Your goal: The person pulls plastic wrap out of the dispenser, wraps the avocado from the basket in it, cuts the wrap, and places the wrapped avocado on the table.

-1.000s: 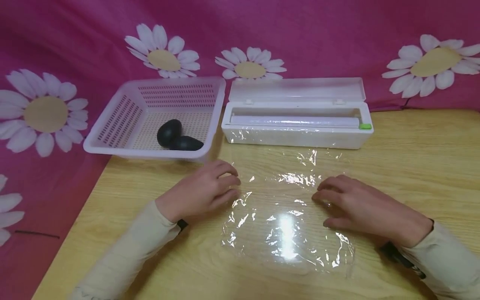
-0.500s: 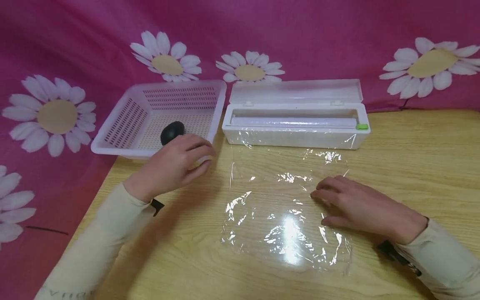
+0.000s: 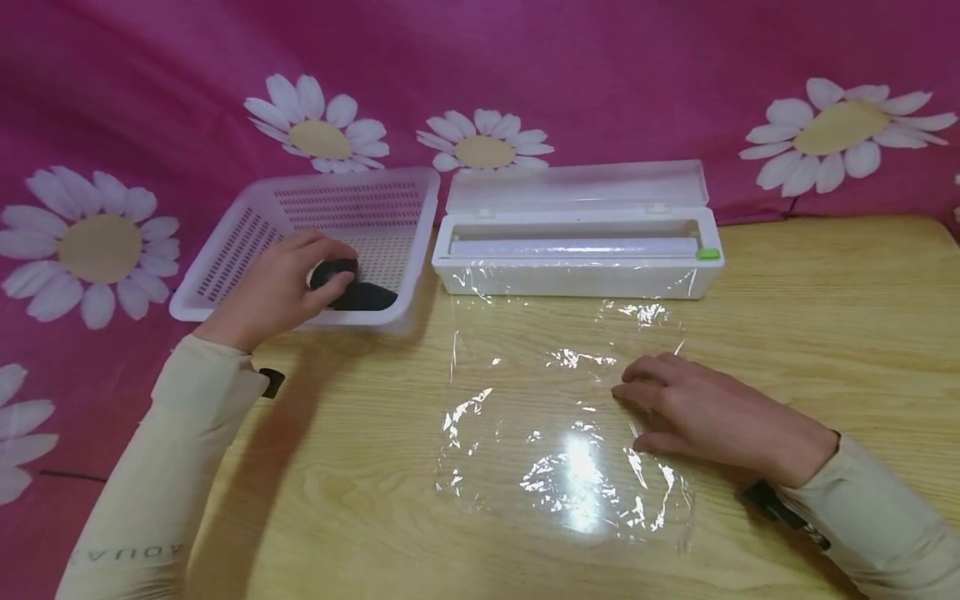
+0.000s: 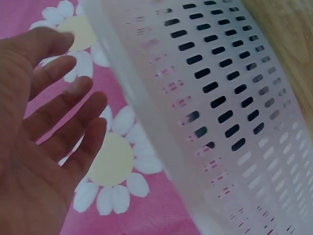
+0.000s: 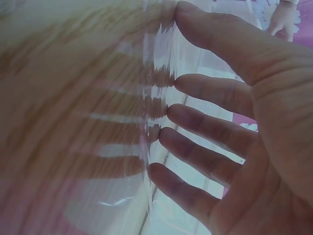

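My left hand [image 3: 277,283] reaches over the near rim of a white slotted basket [image 3: 187,308]. Its thumb and fingers lie spread around a dark, smooth, egg-shaped thing [image 3: 331,272]; in the left wrist view they are apart, with nothing between them. Beside that thing in the basket lies a second dark one [image 3: 375,297], tapered at one end. My right hand [image 3: 701,408] rests its fingertips on the right edge of a sheet of clear plastic wrap [image 3: 517,433]. The sheet lies wrinkled on the table, running out from a white wrap dispenser [image 3: 577,282].
The dispenser's lid [image 3: 577,187] stands raised, showing the roll [image 3: 577,247] inside. A green slider [image 3: 708,254] sits at its right end. Behind the wooden table [image 3: 360,483] hangs a magenta cloth [image 3: 600,75] with daisies.
My left hand has left the wrap's left edge and moved left and away from me into the basket, to the dark egg-shaped thing. The right hand has stayed on the wrap.
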### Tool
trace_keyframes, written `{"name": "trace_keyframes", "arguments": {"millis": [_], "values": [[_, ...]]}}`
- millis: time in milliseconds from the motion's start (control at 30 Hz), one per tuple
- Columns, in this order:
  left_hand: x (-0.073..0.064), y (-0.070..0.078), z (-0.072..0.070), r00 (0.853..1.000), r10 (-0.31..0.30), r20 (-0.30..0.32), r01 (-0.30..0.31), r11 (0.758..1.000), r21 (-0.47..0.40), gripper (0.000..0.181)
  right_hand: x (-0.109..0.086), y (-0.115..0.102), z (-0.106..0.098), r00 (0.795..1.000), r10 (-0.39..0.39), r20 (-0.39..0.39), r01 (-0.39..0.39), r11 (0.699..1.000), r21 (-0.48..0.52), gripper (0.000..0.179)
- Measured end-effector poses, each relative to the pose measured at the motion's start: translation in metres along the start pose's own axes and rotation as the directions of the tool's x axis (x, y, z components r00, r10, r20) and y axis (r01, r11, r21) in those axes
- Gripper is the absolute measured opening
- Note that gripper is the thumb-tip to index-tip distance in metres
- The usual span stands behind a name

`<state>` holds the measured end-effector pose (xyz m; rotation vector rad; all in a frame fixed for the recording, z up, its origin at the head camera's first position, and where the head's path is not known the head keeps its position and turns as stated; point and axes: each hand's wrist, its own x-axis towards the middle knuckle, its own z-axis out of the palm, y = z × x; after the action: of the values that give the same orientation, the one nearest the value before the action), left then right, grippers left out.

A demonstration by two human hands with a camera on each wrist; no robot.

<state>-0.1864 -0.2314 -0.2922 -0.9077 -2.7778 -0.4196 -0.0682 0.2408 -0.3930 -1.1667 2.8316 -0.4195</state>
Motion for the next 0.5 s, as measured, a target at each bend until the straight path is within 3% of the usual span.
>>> {"name": "trace_keyframes", "arguments": {"millis": [133,300,400,500], "values": [[0.004,-0.007,0.004,0.985,-0.084,0.15,0.081,0.996,0.024,0.034,0.0,0.001,0.001,1.0,0.006,0.003,-0.006,1.0,-0.003,0.059],[0.011,-0.015,0.008,0.938,-0.16,0.306,0.165,0.986,0.012,0.05,0.002,0.0,0.0,0.999,0.028,0.02,-0.028,1.0,-0.005,0.06],[0.016,-0.019,0.012,0.915,-0.176,0.363,0.188,0.982,0.001,0.054,0.002,-0.001,0.0,0.999,0.028,0.024,-0.028,1.0,-0.002,0.06],[0.023,-0.023,0.016,0.902,-0.171,0.396,0.187,0.982,-0.003,0.053,0.001,-0.001,0.0,0.999,0.042,0.025,-0.042,0.999,0.001,0.06]]}}
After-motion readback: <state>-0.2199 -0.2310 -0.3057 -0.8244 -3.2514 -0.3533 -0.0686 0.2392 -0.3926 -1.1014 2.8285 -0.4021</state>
